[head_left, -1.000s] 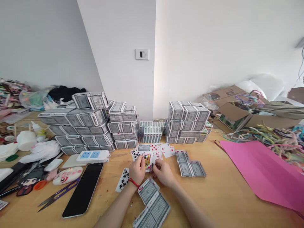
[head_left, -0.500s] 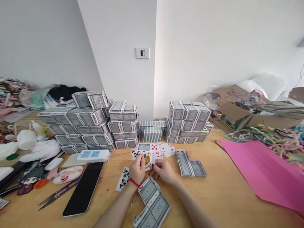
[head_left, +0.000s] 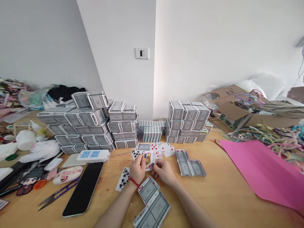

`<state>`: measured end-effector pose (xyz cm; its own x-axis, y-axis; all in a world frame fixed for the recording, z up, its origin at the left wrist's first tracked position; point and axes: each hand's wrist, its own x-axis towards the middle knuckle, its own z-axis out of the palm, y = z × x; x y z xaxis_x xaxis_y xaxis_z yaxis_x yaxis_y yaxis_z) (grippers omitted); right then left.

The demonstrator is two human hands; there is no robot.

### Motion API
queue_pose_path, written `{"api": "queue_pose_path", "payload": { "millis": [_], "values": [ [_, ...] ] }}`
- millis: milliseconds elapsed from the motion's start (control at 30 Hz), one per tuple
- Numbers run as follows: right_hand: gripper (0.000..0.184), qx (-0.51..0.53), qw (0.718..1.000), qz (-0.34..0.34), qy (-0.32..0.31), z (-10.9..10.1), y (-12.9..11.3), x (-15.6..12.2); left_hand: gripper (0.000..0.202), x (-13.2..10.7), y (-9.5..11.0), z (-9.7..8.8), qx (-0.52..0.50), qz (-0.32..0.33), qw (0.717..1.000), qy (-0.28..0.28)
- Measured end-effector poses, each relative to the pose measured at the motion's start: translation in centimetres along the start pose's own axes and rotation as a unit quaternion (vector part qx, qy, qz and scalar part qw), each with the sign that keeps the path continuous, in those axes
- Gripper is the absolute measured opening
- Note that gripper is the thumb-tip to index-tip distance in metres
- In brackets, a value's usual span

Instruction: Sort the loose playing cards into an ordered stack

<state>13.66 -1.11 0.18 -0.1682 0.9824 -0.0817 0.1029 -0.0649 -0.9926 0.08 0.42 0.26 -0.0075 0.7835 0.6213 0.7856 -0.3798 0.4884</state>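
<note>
A playing card with a face figure and red hearts (head_left: pixel 148 161) is between my hands. My left hand (head_left: pixel 137 169), with a red cord at the wrist, pinches its left side. On the card's lower right edge, my right hand (head_left: pixel 162 171) has its fingers closed. Just beyond lie loose face-up cards (head_left: pixel 156 147) and one face-down card (head_left: pixel 143 147). A ten of clubs (head_left: pixel 123 180) rests left of my left wrist. Below my hands sits an angled piece built of folded cards (head_left: pixel 154 202); a similar L-shaped piece (head_left: pixel 190 164) lies to the right.
Stacks of card-built blocks (head_left: pixel 83 118) stand at the back left, others (head_left: pixel 188 122) at the back right, with card packs (head_left: pixel 152 134) between. A phone (head_left: pixel 83 189), scissors (head_left: pixel 58 193) and power strip (head_left: pixel 94 155) lie left. Pink paper (head_left: pixel 266 174) covers the right.
Both hands stay almost in place on the card. The card's face has tilted slightly and shows a little differently between my fingers.
</note>
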Motion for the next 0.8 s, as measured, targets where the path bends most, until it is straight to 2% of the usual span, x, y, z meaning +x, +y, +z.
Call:
{"api": "queue_pose_path", "payload": {
  "millis": [100,267,400,500,633,733,800],
  "values": [
    [0.012,-0.017,0.999,-0.005,0.04,0.34,0.22,0.04,0.025,-0.11,-0.08,0.14,-0.003,0.008,1.0,-0.008],
    [0.012,-0.01,0.999,0.001,0.039,0.43,0.33,0.19,0.025,-0.27,-0.29,0.25,0.008,0.031,0.999,-0.017],
    [0.011,-0.034,0.997,-0.007,0.066,0.42,0.12,0.03,0.026,-0.37,-0.06,0.15,0.032,0.065,0.997,-0.038],
    [0.013,-0.051,0.995,-0.009,0.083,0.49,-0.16,-0.14,0.026,-0.39,0.11,0.06,0.034,0.065,0.996,-0.041],
    [0.013,-0.049,0.996,0.0,0.073,0.5,-0.42,-0.25,0.028,-0.37,0.18,0.02,0.036,0.064,0.996,-0.044],
    [0.015,-0.057,0.994,-0.019,0.093,0.44,-0.52,-0.31,0.028,-0.36,0.18,0.01,0.034,0.067,0.996,-0.047],
    [0.014,-0.051,0.995,-0.019,0.084,0.33,-0.62,-0.33,0.028,-0.36,0.12,0.03,0.035,0.061,0.997,-0.038]
  ]
}}
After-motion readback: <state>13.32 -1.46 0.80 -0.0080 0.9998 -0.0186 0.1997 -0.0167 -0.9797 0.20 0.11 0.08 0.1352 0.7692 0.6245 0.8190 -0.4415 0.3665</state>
